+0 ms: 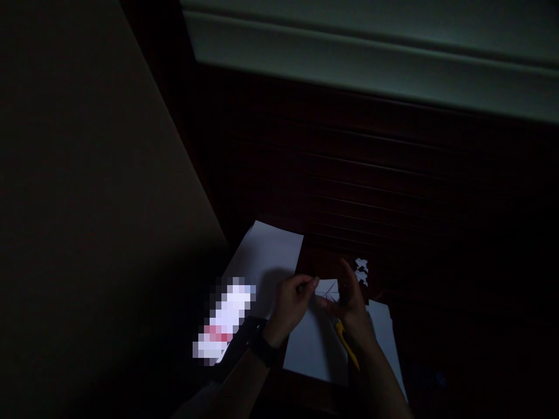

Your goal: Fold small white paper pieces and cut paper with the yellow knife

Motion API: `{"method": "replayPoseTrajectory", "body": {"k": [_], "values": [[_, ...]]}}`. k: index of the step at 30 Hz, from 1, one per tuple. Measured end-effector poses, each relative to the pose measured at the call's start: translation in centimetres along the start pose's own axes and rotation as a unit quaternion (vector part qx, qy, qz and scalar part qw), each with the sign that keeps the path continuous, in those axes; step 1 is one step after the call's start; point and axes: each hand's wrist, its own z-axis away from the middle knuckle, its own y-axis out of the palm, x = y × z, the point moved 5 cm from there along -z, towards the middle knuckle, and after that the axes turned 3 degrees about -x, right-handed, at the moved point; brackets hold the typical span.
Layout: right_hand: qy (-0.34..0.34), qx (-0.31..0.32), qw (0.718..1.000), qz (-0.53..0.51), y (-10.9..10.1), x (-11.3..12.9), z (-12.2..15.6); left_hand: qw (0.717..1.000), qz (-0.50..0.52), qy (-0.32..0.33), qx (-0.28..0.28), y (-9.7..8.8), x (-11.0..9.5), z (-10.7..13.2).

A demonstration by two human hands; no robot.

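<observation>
My left hand [290,305], with a dark watch on its wrist, pinches the left edge of a small white paper piece [325,288] with thin drawn lines on it. Opposite it, my right hand [351,308] has its thumb near the lower edge of that piece and its index finger raised. A slim yellow utility knife [347,346] lies along the right palm and seems tucked in the hand; its grip is partly hidden. Beneath both hands is a larger white sheet [312,352].
A blank white sheet [273,250] lies at the back left, with a bright, pixelated phone screen [227,320] in front. Small white paper cutouts [361,270] lie behind my right hand, and another sheet [384,326] to its right. A pale wall [109,174] rises at left; the scene is dark.
</observation>
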Motion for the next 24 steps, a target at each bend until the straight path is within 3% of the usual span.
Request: {"method": "replayPoseTrajectory", "body": {"k": [4, 10, 17, 24], "values": [[0.064, 0.027, 0.997, 0.041, -0.35, -0.64, -0.09, 1.000, -0.002, 0.028, 0.010, 0.13, -0.20, 0.01], [0.035, 0.033, 0.995, 0.091, -0.57, -0.43, -0.28, 0.998, 0.034, -0.010, 0.052, 0.52, -0.44, 0.16], [0.038, 0.011, 0.994, 0.106, -0.63, -0.26, -0.09, 0.997, 0.045, -0.022, 0.053, 0.51, -0.62, 0.28], [0.032, 0.020, 0.996, 0.083, -0.56, -1.10, -0.21, 1.000, 0.016, 0.007, 0.026, 0.57, -0.46, 0.45]]}}
